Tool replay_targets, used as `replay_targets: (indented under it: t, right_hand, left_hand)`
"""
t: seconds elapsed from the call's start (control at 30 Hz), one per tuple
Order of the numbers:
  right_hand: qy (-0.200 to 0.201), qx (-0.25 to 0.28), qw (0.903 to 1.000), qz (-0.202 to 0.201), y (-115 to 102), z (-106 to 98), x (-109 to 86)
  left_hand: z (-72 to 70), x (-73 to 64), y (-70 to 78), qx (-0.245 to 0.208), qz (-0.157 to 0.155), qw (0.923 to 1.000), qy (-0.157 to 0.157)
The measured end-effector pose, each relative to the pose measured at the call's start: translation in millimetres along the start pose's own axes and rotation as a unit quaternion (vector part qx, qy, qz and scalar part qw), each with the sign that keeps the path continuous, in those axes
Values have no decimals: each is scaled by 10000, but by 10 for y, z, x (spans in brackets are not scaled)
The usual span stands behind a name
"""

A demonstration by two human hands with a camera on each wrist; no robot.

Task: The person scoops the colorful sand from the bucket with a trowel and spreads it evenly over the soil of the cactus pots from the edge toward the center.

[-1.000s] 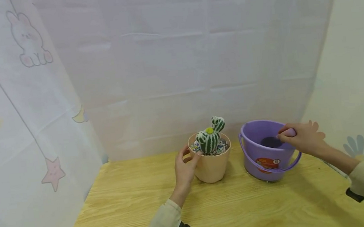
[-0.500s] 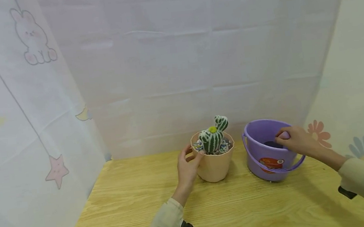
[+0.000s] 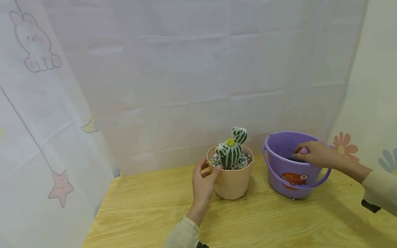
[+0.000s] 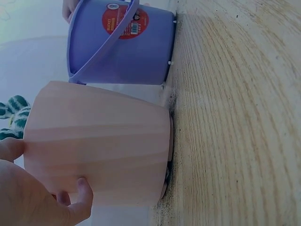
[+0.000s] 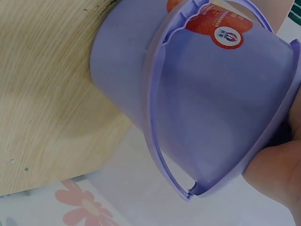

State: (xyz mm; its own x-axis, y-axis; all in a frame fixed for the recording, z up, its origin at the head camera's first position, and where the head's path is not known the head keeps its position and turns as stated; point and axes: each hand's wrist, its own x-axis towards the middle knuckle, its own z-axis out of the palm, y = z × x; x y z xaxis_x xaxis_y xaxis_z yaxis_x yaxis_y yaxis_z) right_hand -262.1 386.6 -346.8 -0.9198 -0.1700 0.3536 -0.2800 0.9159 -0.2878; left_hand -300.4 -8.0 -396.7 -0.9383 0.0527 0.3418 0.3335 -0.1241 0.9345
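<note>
A peach flowerpot (image 3: 232,186) holds a striped green-and-white cactus (image 3: 231,154) with a yellow top, set in coloured pebbles. My left hand (image 3: 203,185) grips the pot's left side, thumb at the rim and fingers against the wall, also seen in the left wrist view. To the right stands a purple bucket (image 3: 278,172) with its handle hanging down in front. My right hand (image 3: 318,155) reaches over the bucket's rim and grips a light purple tool handle (image 3: 305,151). The tool's lower end is hidden inside the bucket.
Both containers stand on a wood-grain table (image 3: 150,224), near its back edge. A pale curtain (image 3: 179,74) hangs close behind them. More printed cloth (image 3: 377,82) closes off the right side, and the left side too. A few small beads lie at the bucket's base.
My right hand has moved down and slightly left, deeper into the bucket, with the tool handle. The left hand keeps its hold on the flowerpot. The view has shifted slightly.
</note>
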Motion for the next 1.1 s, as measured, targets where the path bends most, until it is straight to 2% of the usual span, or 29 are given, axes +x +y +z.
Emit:
replay_targets:
  t: [0.1,0.27,0.37,0.6,0.87,0.97,1.1]
  right_hand:
    - [-246,29,9997,31,-1,-1,6]
    - [-768,176,9968,115,-47,-23,15]
    - [-947,214,9949,265,-76,-21,17]
    - [-1013,261,9932,520,-119,7,-25]
    - [-1031,434,9924,507,-214,15,-10]
    - [-920,345,9939,500,-260,20,-16]
    - [-319,-278,9984,365,-521,65,-29]
  left_hand:
    - [11,34,-77,9,-36,10000,10]
    - [32,184,-350,-4,-95,9999,43]
    - [32,223,-413,3,-46,10000,41]
    - [38,225,-412,47,0,10000,-10]
    - [46,258,-401,37,45,10000,79]
    - [30,254,-365,228,10,9997,45]
    - [-54,242,-245,808,-14,9967,-94]
